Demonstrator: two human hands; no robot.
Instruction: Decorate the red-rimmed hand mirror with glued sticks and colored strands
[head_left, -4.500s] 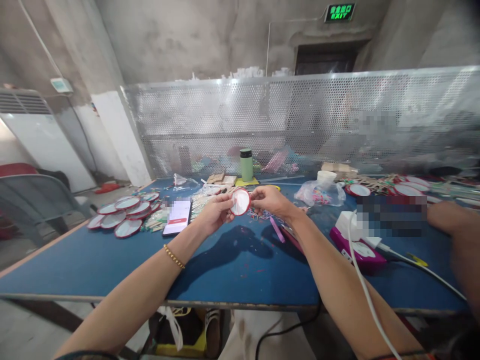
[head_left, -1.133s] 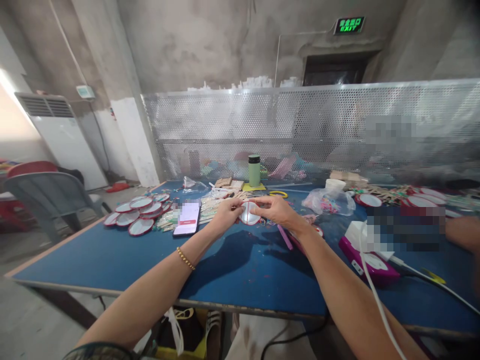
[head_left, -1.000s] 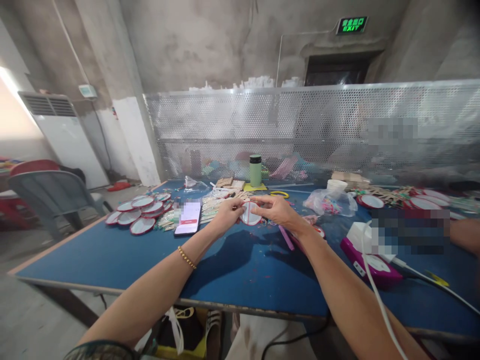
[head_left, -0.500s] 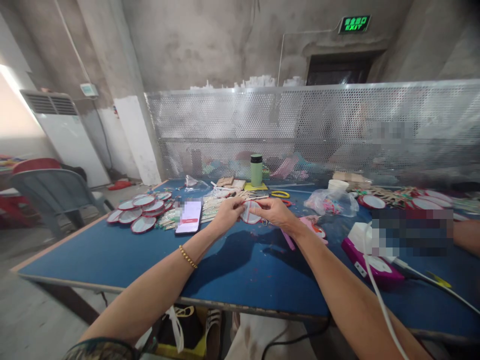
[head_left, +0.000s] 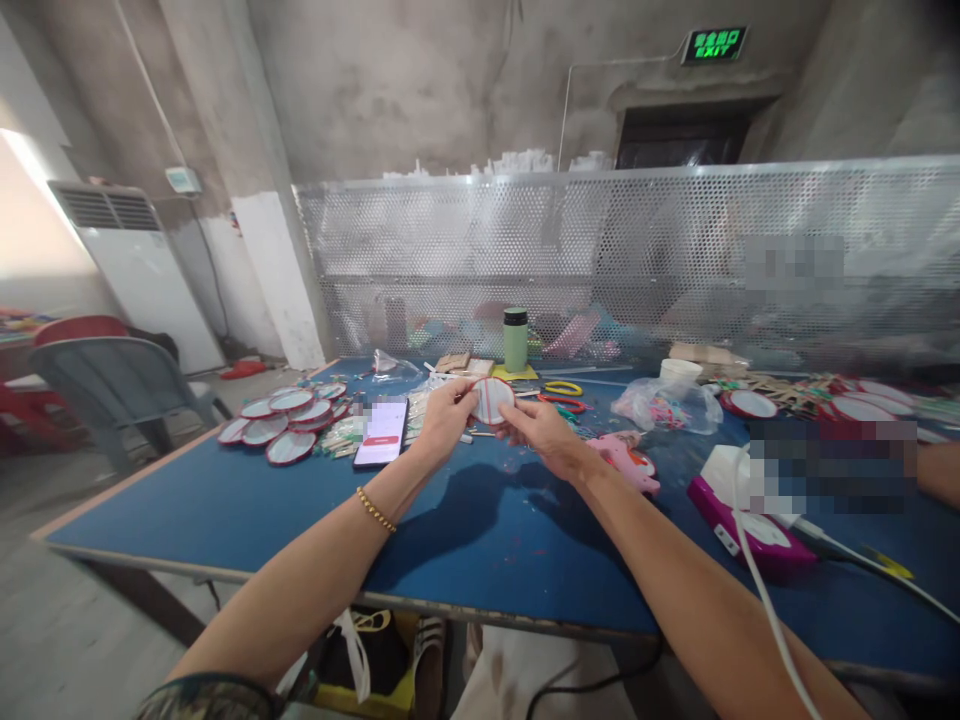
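Between my two hands, above the blue table, is a small round white disc with a red rim point(head_left: 493, 399) and stripes across its face. My left hand point(head_left: 448, 415) pinches its left edge between thumb and fingers. On the lower right edge, my right hand point(head_left: 541, 430) grips it the same way. Several similar red-rimmed discs point(head_left: 289, 447) lie in a pile to the left. A phone point(head_left: 381, 432) with a lit screen rests near my left hand. Beyond my right hand are yellow-handled scissors point(head_left: 562, 388) and a pink item point(head_left: 622, 460).
A green bottle point(head_left: 515, 340) stands at the back before a perforated metal screen point(head_left: 465, 230). To the right are a clear plastic bag point(head_left: 667, 405), a white cup point(head_left: 679, 370) and a magenta power strip point(head_left: 750, 530) with a white cable. A person's arm point(head_left: 937, 472) shows at the right edge.
The disc has come up a little and tilted, so its striped face shows more fully. My right hand has shifted down to its lower right edge.
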